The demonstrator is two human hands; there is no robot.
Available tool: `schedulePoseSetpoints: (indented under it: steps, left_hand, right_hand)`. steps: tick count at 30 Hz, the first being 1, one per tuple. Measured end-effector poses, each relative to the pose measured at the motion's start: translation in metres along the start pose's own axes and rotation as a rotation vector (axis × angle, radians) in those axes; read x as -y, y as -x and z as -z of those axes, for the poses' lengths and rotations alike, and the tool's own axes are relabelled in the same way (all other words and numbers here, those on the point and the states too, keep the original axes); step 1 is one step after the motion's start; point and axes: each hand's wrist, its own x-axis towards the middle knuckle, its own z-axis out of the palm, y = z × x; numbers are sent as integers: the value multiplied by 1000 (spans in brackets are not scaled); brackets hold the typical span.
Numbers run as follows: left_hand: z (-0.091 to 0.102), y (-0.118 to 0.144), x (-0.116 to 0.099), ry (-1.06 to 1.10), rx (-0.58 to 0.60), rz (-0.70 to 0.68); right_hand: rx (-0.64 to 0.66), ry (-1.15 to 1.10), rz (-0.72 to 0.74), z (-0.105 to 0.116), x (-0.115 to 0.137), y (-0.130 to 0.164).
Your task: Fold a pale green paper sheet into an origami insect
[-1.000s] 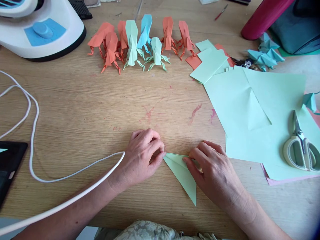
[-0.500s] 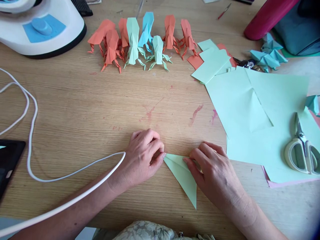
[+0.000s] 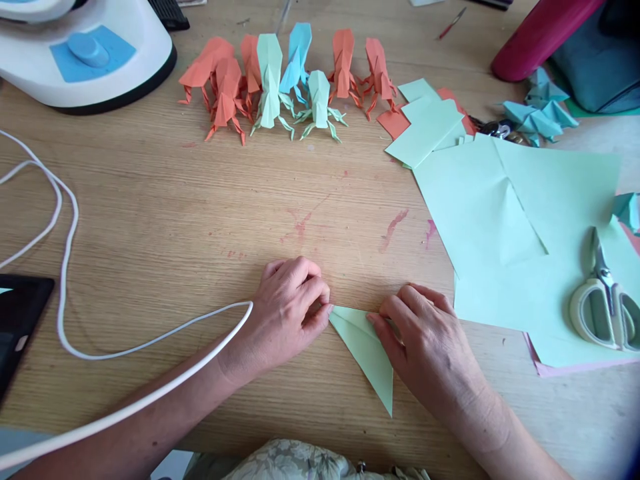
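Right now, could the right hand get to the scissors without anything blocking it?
Probably yes. The right hand presses the folded green paper; the scissors lie further right on the large green sheets, with only flat paper and bare table between.

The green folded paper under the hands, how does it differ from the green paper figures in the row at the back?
The green folded paper lies flat as a plain pointed triangle; the green paper figures are finished shapes with thin legs. The triangle is pinned by the left hand and right hand; the figures stand untouched among orange and blue ones. Both are the same pale green and rest on the wooden table.
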Motion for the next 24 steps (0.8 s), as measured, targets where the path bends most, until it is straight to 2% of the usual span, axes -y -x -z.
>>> schedulePoseSetpoints:
  steps: [17, 19, 21, 24]
  left_hand:
    - [0, 8, 0, 20, -55, 35]
    - [2, 17, -2, -11, -79, -29]
    - [3, 27, -5, -66, -94, -149]
    - [2, 41, -11, -139, -14, -302]
  right_hand:
    - [-2, -38, 10, -3, -3, 1]
    - [-8, -34, 12, -3, -3, 2]
    - [-19, -28, 18, -4, -3, 2]
    - [-28, -17, 29, -4, -3, 1]
